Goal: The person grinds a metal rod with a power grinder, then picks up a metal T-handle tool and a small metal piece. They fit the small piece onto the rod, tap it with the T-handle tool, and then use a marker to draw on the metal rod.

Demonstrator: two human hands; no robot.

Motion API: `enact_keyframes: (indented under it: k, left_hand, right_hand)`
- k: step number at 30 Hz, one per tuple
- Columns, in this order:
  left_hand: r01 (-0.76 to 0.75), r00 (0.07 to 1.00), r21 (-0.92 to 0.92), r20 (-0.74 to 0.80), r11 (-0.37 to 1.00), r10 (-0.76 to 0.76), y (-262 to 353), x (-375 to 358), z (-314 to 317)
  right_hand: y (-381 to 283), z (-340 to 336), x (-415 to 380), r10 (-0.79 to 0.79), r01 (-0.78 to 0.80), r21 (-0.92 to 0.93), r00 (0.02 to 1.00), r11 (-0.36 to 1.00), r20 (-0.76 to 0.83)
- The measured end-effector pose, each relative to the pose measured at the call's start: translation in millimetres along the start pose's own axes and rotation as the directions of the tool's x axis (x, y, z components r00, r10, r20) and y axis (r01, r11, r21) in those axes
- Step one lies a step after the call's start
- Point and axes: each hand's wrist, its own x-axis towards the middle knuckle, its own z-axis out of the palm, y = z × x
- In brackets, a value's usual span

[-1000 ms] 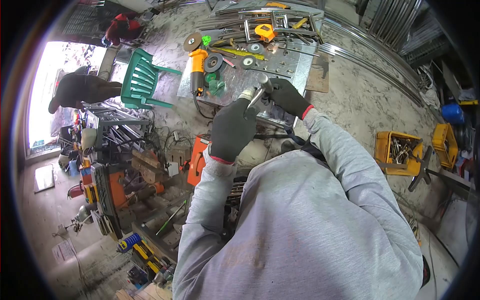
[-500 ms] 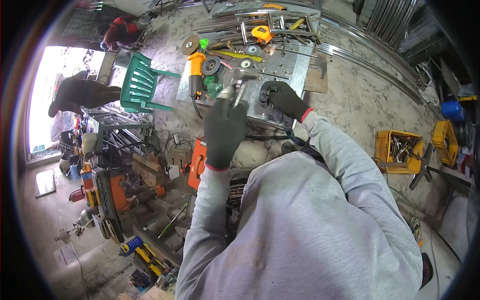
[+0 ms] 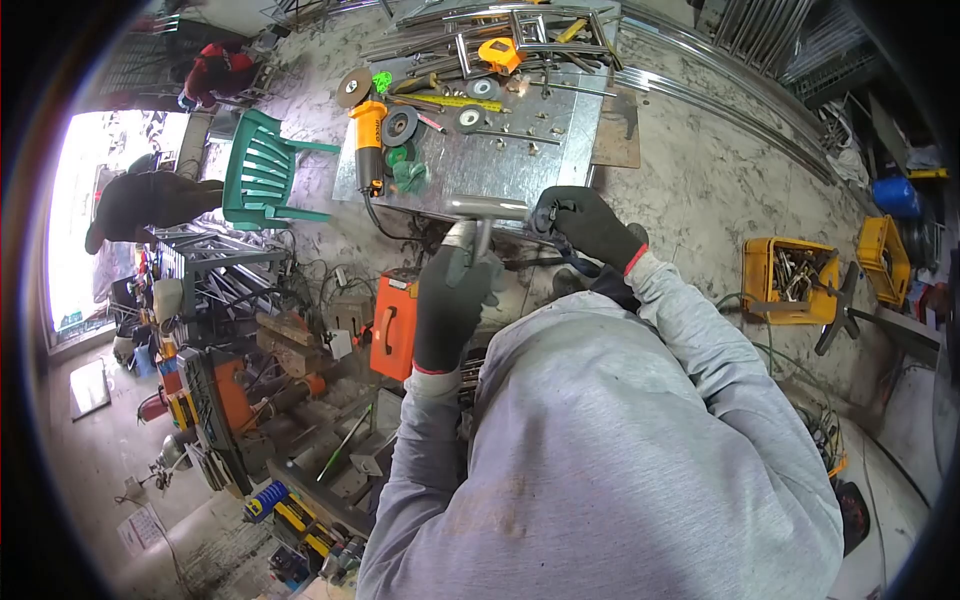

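Note:
In my dark-gloved left hand [image 3: 450, 305] is a hammer [image 3: 487, 208] with a shiny metal head and shaft. Its head lies crosswise in front of the near edge of the metal-topped table [image 3: 568, 155]. My gloved right hand [image 3: 592, 228] is closed at that same edge, close to the right end of the hammer head. Whatever its curled fingers hold is too dark and small to name. Beyond the hands, an orange angle grinder [image 3: 369, 140] lies at the table's left side, near grinding discs [image 3: 400, 125] and a green cloth [image 3: 409, 176].
Metal frames [image 3: 490, 45] and a yellow tape measure [image 3: 500, 55] lie at the table's far end. A green chair [image 3: 265, 170] stands left, with a person [image 3: 150, 208] bending behind it. An orange case [image 3: 394, 325] is by my left forearm; a yellow crate [image 3: 788, 280] stands right.
The hammer and both hands have come back toward my body from over the table. The hammer head is now level, closer to my right hand. My view has shifted slightly.

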Motion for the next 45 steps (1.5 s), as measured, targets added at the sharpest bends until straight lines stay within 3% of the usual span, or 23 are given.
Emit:
enact_keyframes:
  k: [1, 3, 4, 5, 7, 9, 11, 15, 17, 20, 22, 27, 32, 36, 39, 42, 45]
  left_hand:
    - [-0.013, 0.999, 0.151, 0.037, 0.989, 0.007, 1.5, -1.5, 2.6]
    - [-0.057, 0.998, 0.211, 0.017, 0.976, 0.055, 0.3, -0.6, 8.4]
    - [-0.265, 0.963, 0.419, 0.063, 0.868, 0.263, 0.3, 0.1, 9.5]
    - [-0.443, 0.882, 0.591, 0.153, 0.674, 0.446, 0.6, 0.8, 10.9]
    - [-0.462, 0.865, 0.615, 0.155, 0.639, 0.477, 0.1, 0.2, 18.9]
    - [-0.478, 0.848, 0.638, 0.157, 0.603, 0.506, -2.0, 2.4, 22.0]
    - [-0.564, 0.774, 0.717, 0.289, 0.408, 0.563, -3.7, 10.0, 22.5]
    - [-0.577, 0.745, 0.719, 0.269, 0.387, 0.61, 11.9, 4.3, 21.3]
    - [-0.52, 0.791, 0.727, 0.212, 0.448, 0.574, 16.7, 1.6, 20.3]
    - [-0.534, 0.801, 0.72, 0.263, 0.444, 0.538, 9.5, 6.0, 23.5]
    - [-0.535, 0.794, 0.744, 0.28, 0.401, 0.539, 6.5, 6.4, 20.0]
    - [-0.561, 0.731, 0.739, 0.23, 0.374, 0.642, 8.4, 3.6, 22.8]
    - [-0.556, 0.769, 0.757, 0.312, 0.344, 0.558, 9.6, 5.9, 19.3]
    - [-0.568, 0.731, 0.747, 0.264, 0.346, 0.629, -0.8, 10.7, 18.9]
    - [-0.559, 0.749, 0.746, 0.266, 0.362, 0.607, -3.9, 9.7, 19.8]
    - [-0.541, 0.784, 0.718, 0.243, 0.438, 0.571, 0.7, 8.4, 26.7]
    - [-0.571, 0.744, 0.714, 0.243, 0.404, 0.622, -2.0, 8.8, 23.4]
  right_hand:
    - [1.9, 1.8, -2.0, 0.027, -0.026, 0.033, 1.0, 0.999, -0.014]
    - [-0.5, 7.1, -8.3, 0.084, -0.082, 0.02, 0.993, 0.996, -0.084]
    - [-1.8, 9.3, -10.4, 0.135, -0.135, 0.011, 0.979, 0.991, -0.15]
    - [2.2, 8.9, -9.7, 0.135, -0.134, 0.011, 0.979, 0.991, -0.152]
    - [14.2, 6.3, -7.0, 0.024, -0.035, -0.087, 0.991, 0.996, -0.13]
    - [17.9, 4.7, -4.0, 0.02, -0.026, -0.056, 0.994, 0.998, -0.112]
    - [22.8, 6.5, -0.7, 0.012, -0.014, -0.026, 0.996, 1.0, -0.085]
    - [15.8, 11.3, -4.9, 0.003, -0.001, 0.016, 0.99, 1.0, -0.137]
    - [9.3, 13.0, -7.1, 0.022, -0.011, 0.067, 0.986, 0.998, -0.163]
    - [10.7, 10.2, -6.6, -0.051, 0.039, -0.07, 0.983, 0.997, -0.174]
    - [13.6, 6.0, -0.6, 0.063, -0.065, -0.033, 0.997, 0.997, -0.051]
    - [-1.2, 11.4, -6.4, -0.038, 0.028, -0.071, 0.988, 0.997, -0.146]
    - [3.7, 8.7, -2.2, 0.083, -0.086, -0.031, 0.994, 0.996, -0.075]
    - [12.9, 7.3, -2.7, 0.018, -0.014, 0.053, 0.997, 0.999, -0.073]
    - [15.9, 6.4, 0.6, 0.004, -0.006, -0.053, 0.999, 0.999, -0.051]
    - [13.0, 6.1, 0.6, 0.052, -0.052, -0.011, 0.998, 0.999, -0.048]
    - [6.4, 9.0, -4.2, -0.027, 0.018, -0.069, 0.993, 0.997, -0.119]
